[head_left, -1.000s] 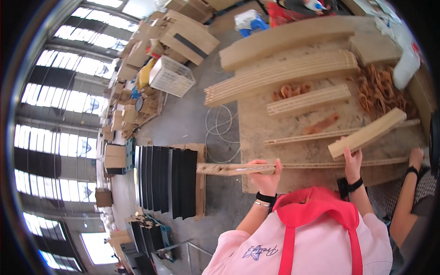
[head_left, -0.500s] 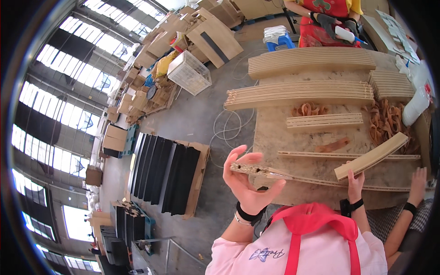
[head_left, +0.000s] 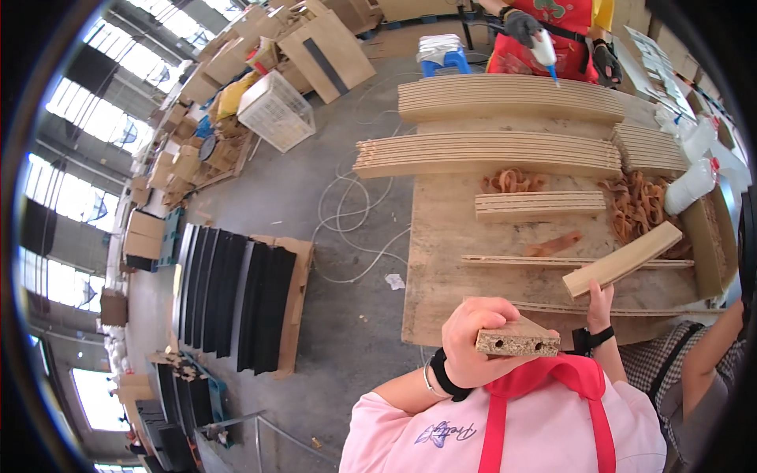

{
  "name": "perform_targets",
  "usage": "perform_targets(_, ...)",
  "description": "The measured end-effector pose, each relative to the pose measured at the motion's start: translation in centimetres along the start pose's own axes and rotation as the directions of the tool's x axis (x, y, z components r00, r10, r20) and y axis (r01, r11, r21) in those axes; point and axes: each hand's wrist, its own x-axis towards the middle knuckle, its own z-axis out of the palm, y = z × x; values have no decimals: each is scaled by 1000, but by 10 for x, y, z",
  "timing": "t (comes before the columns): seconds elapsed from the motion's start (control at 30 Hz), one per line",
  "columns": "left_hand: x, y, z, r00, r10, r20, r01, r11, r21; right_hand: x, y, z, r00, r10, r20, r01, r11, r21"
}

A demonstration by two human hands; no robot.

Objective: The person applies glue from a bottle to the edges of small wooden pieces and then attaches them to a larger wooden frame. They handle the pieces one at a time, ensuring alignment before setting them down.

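Observation:
My left hand (head_left: 467, 340) is closed round a particleboard strip (head_left: 516, 344), whose cut end with two round holes faces up at me. That strip is close to my chest; its far part is hidden. In my right hand (head_left: 600, 307) is a short wooden board (head_left: 623, 260), gripped at its lower edge and tilted up to the right above the table (head_left: 441, 229). Beneath that board a thin strip (head_left: 489, 260) lies across the table, and another long strip (head_left: 654, 310) runs along the near side.
Stacked long boards (head_left: 489, 150) and more boards (head_left: 505, 96) fill the table's far side. Orange-brown bands (head_left: 635, 206) lie by a white bottle (head_left: 691, 186). Across the table a co-worker in a red apron (head_left: 505, 59) holds a glue bottle (head_left: 544, 49); another person's arm (head_left: 714, 355) is at right.
My left hand has moved right toward my chest, its fingers closing over the strip, whose end has turned toward me. The co-worker opposite now points the glue bottle down at the boards.

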Motion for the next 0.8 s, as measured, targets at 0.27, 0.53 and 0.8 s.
perform_targets(0.27, 4, -9, -12, 999, -34, -6, 33, 985, -167, 1, -29, 29, 996, -40, 80, 43, 998, -45)
perform_targets(0.53, 7, -23, -24, 995, 98, 3, -98, 995, -34, -22, -67, 33, 986, 30, 162, -35, 999, 29)
perform_targets(0.8, 2, -18, -26, 1000, -15, 6, 15, 999, -48, -26, -99, 8, 914, -369, 171, 393, 694, -603)
